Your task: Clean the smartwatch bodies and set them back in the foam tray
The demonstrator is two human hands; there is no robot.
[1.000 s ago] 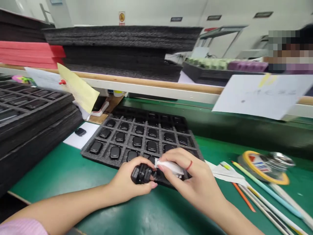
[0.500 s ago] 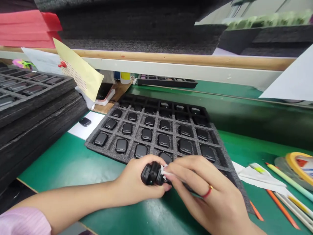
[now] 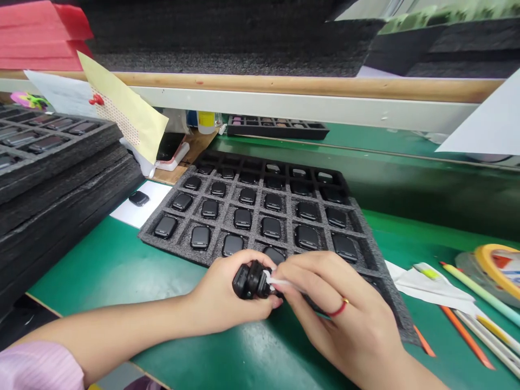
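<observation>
Getting this off the head cam: left hand (image 3: 221, 298) is clamping a cluster of black units (image 3: 246, 279), thumb on the near side, index curling over the far side. Right hand (image 3: 337, 303) is pinching a slim white piece (image 3: 288, 283) between thumb and fingers. Both grips are closing on something, neither is standing apart.

Key relation: units are lying just left of the right pinch, with the white piece's left end seeming to touch their right end. Cluster is running roughly left to right; white piece is slanting from that contact toward the near right. Left hand is the one carrying the units; right fingertips are sitting just beside their right end. Can't tell exactly which surface the tip is meeting, fingers are hiding it.

Units in hand are sitting above the near edge of the foam tray (image 3: 170, 246), which is holding more units in its pockets. One loose unit (image 3: 138, 198) is lying on white paper (image 3: 130, 215), left of the tray. Tissue (image 3: 439, 292) and tape (image 3: 498, 265) are lying off to the right.

Versus 1.0 s ago: I'm seeing much less of the white piece, the view is tilting further down, and the right hand is appearing larger. Versus 0.5 s ago: both grips are keeping nearly the same pose.
</observation>
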